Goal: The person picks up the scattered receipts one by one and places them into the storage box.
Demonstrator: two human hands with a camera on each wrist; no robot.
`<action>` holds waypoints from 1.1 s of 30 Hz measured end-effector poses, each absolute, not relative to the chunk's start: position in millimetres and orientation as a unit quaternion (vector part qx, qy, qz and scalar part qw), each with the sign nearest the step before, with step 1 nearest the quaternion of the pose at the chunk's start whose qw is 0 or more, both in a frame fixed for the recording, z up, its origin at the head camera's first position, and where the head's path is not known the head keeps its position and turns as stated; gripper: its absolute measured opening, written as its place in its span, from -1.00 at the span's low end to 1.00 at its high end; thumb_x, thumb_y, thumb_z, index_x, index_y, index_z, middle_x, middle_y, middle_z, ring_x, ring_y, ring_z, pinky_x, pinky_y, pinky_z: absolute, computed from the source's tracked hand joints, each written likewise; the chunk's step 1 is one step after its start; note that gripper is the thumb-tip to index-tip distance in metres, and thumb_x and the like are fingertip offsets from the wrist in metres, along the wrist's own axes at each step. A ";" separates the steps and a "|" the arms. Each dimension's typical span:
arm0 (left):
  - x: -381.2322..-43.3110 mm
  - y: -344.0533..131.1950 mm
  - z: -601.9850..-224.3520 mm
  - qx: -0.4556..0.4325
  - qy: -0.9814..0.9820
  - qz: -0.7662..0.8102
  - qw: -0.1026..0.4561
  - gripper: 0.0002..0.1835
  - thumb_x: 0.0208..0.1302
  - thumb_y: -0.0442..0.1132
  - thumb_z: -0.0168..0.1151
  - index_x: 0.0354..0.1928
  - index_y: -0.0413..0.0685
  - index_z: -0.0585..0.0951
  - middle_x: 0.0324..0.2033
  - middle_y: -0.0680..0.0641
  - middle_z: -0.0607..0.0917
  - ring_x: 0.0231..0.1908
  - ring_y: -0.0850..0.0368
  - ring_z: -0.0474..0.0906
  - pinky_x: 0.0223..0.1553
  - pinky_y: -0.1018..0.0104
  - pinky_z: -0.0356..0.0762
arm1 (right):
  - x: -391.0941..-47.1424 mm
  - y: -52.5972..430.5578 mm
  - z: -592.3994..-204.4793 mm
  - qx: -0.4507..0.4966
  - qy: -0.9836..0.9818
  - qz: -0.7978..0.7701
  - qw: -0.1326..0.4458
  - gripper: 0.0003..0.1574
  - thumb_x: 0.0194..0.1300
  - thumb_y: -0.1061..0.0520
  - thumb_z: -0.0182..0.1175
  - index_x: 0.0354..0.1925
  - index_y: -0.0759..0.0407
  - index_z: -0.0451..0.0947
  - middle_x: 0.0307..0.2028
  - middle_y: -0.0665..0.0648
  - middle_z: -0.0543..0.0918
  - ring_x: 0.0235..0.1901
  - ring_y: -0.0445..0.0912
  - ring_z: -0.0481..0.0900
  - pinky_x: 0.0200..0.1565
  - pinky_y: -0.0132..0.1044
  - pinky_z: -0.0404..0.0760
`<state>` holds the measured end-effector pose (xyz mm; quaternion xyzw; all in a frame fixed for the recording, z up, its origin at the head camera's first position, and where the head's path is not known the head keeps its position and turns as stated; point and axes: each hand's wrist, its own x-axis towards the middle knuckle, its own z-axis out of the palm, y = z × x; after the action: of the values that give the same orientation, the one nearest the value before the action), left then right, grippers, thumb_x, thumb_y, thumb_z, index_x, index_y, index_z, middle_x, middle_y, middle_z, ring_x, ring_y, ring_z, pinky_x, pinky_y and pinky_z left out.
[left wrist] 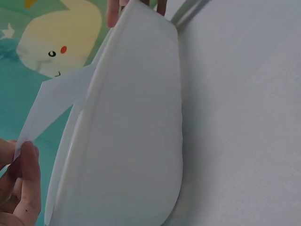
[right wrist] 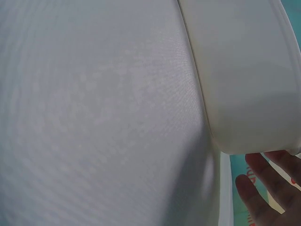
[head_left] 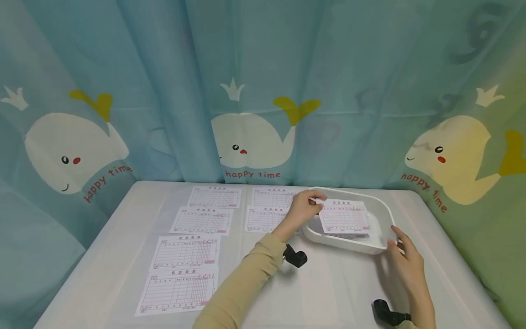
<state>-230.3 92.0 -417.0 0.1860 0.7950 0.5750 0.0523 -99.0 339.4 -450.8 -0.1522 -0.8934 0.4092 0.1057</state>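
My left hand [head_left: 303, 211] pinches a printed paper form [head_left: 344, 216] by its left edge, thumb against fingers. The form is white with red lines and hangs tilted over a white plastic tray [head_left: 380, 208]. Beneath it, part of another form [head_left: 361, 236] shows inside the tray; how many lie there is hidden. My right hand [head_left: 408, 260] holds the tray's right front corner, its fingers at the rim. In the left wrist view, the pinched form [left wrist: 51, 101] sticks out past the rim, and the tray's outer wall [left wrist: 127, 113] fills the middle.
Several like forms lie on the white table [head_left: 328, 288]: a column at the left [head_left: 185, 251] and a pair [head_left: 265, 219] left of the tray, partly behind my left arm. A blue curtain [head_left: 263, 55] with whale prints stands behind the table.
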 end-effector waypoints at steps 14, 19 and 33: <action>-238.1 103.5 -415.1 0.202 0.811 0.545 0.063 -0.76 0.28 -0.38 0.17 -0.04 -0.13 0.66 -0.14 -0.14 0.70 -0.39 0.24 0.58 -0.47 0.53 0.48 | -99.8 340.0 -450.2 -0.154 -0.895 0.408 0.094 -0.35 0.49 0.02 -0.17 0.45 0.17 0.11 0.36 0.47 0.22 0.19 0.26 0.32 -0.07 -0.51 0.34; -236.2 104.3 -416.9 0.211 0.817 0.534 0.057 -0.74 0.28 -0.32 0.21 0.00 -0.15 0.64 -0.08 -0.15 0.68 -0.23 0.13 0.65 -0.36 0.52 0.56 | -99.4 339.6 -449.8 -0.153 -0.894 0.409 0.096 -0.35 0.49 0.00 -0.17 0.45 0.17 0.10 0.37 0.46 0.22 0.19 0.26 0.32 -0.05 -0.48 0.36; -227.4 100.2 -422.8 0.218 0.821 0.528 0.003 -0.69 0.28 -0.37 0.13 0.05 -0.13 0.63 0.15 -0.15 0.60 0.13 -0.06 0.56 0.02 0.35 0.60 | -100.6 340.8 -451.0 -0.159 -0.893 0.411 0.094 -0.36 0.49 0.01 -0.18 0.45 0.16 0.10 0.37 0.46 0.21 0.19 0.25 0.32 0.02 -0.43 0.40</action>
<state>-227.4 100.2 -422.8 0.2176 0.8211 0.5277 0.0025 -100.6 340.8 -451.0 -0.1586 -0.8929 0.4107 0.0942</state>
